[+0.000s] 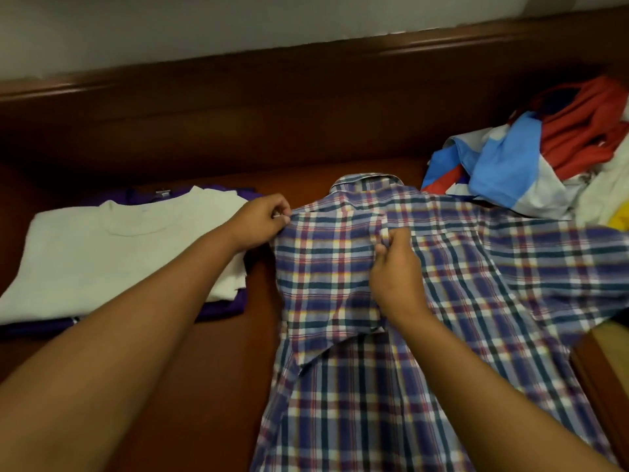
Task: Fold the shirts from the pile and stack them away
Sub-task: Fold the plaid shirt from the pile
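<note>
Plaid shirt [425,301] lies face-down between the folded white shirt [112,253] and the unfolded pile [544,158], left hand [262,219] pinching its shoulder edge, right hand [394,267] gripping the folded-in sleeve; likely next: flatten it, fold the other side.

A dark brown wooden surface [218,352] fills the lower part of the view, smooth and faintly glossy; behind it rises a backboard [238,117] of the same brown wood, running the full width and capped by a rounded moulding [442,46]; above the backboard stands a pale, plain wall [170,25], greyish-white and unmarked; at the surface's right edge a strip of lighter tan floor [612,338] shows; the light is dim and warm, leaving the foot of the backboard in shadow.
</note>
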`<state>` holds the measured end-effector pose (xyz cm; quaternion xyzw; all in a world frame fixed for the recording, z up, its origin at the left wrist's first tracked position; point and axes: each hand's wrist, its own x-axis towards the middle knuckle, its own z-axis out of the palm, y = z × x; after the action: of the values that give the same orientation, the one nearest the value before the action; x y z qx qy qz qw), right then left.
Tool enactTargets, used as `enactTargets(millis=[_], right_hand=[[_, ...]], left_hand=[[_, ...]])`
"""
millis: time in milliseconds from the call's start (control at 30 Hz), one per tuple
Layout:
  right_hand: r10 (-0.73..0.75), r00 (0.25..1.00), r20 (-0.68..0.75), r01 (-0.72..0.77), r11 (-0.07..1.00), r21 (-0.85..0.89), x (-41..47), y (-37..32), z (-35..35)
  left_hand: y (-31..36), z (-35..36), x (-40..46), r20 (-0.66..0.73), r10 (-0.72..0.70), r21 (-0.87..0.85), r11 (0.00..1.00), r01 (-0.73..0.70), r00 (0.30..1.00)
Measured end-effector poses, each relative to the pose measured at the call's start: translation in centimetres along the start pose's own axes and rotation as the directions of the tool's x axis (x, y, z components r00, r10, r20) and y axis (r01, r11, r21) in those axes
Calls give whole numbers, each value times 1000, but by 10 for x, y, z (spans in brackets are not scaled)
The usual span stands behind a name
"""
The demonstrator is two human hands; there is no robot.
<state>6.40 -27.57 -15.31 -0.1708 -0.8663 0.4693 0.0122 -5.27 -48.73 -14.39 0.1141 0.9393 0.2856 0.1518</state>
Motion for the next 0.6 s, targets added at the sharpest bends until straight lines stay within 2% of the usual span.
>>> enactTargets(millis=[67, 167, 267, 367, 433, 533, 600], right_hand=[[50, 999, -16, -49, 998, 43, 11, 0, -2], [46, 999, -4, -46, 999, -28, 32, 4, -5], [57, 997, 44, -53, 994, -96, 48, 11, -8], [39, 998, 52, -35, 995, -90, 49, 18, -6], [12, 998, 55, -8, 997, -75, 35, 26, -6], [-70, 996, 49, 74, 995, -67, -10, 50, -18], [-97, 994, 41, 104, 959, -264, -42, 77, -28]], left_hand=[[-1, -1, 9, -8, -3, 45, 999, 4, 1000], [-4, 4, 24, -26, -21, 186, 982, 26, 999], [-4, 15, 31, -91, 0, 362, 931, 33, 996], [-6, 29, 23, -194, 58, 489, 871, 45, 979], [1, 44, -5, -327, 60, 370, 926, 70, 943], [20, 84, -78, -457, -58, 84, 991, 108, 887], [28, 114, -132, -453, -209, -72, 978, 198, 867]])
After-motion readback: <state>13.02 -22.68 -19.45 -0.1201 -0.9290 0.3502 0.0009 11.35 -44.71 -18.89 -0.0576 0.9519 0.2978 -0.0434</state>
